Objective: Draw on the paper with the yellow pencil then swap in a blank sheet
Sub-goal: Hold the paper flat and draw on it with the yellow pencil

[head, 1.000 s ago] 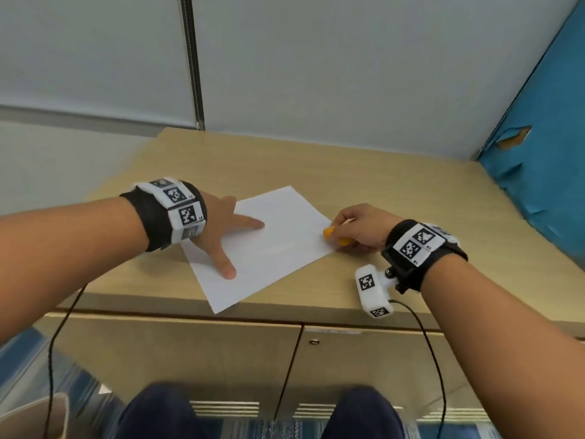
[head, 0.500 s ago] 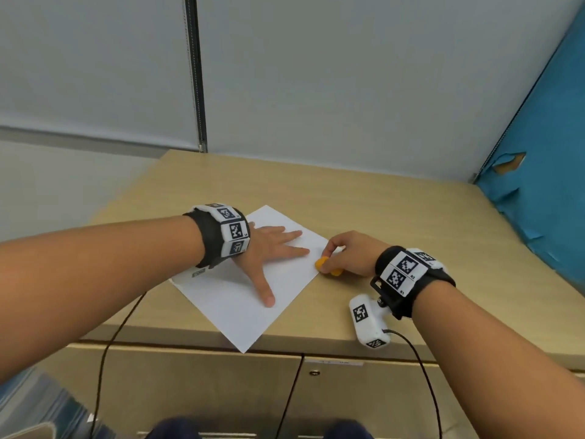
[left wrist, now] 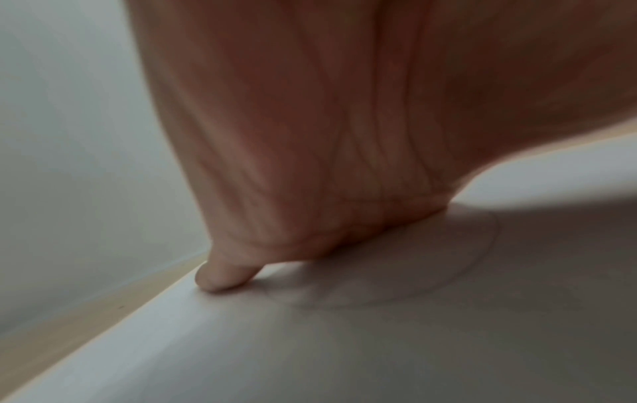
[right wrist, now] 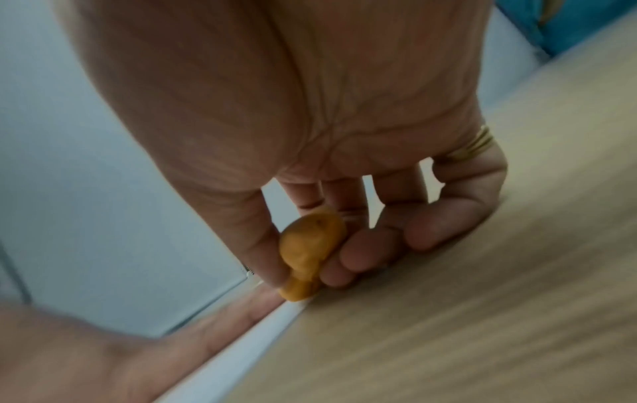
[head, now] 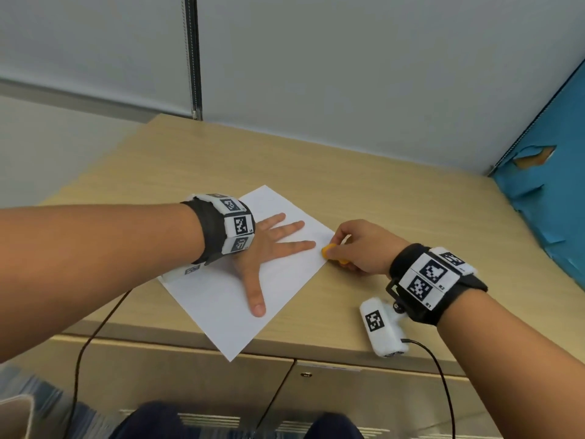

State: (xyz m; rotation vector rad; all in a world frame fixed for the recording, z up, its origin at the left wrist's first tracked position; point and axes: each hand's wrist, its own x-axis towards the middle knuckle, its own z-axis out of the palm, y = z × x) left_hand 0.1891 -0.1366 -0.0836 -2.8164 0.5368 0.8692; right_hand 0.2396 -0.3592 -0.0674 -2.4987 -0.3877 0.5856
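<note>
A white sheet of paper [head: 221, 293] lies askew on the wooden cabinet top [head: 364, 191], one corner hanging over the front edge. My left hand [head: 272, 245] lies flat on the sheet with fingers spread, pressing it down; the left wrist view shows the palm [left wrist: 327, 136] on the paper [left wrist: 344, 354]. My right hand [head: 361, 245] pinches a short, stubby yellow pencil [head: 330, 250] at the paper's right edge. In the right wrist view the thumb and fingers curl round the yellow pencil [right wrist: 310, 248], its tip at the paper's edge [right wrist: 241, 360].
A grey wall runs behind the cabinet, and a torn blue panel [head: 554, 191] stands at the right. Cabinet doors [head: 190, 384] sit below the front edge. Cables hang from both wrists. My knees [head: 164, 423] show at the bottom.
My left hand slid rightward across the sheet toward its right edge, fingers now near the pencil. The right hand stays at the paper's edge with the pencil. My head moved closer.
</note>
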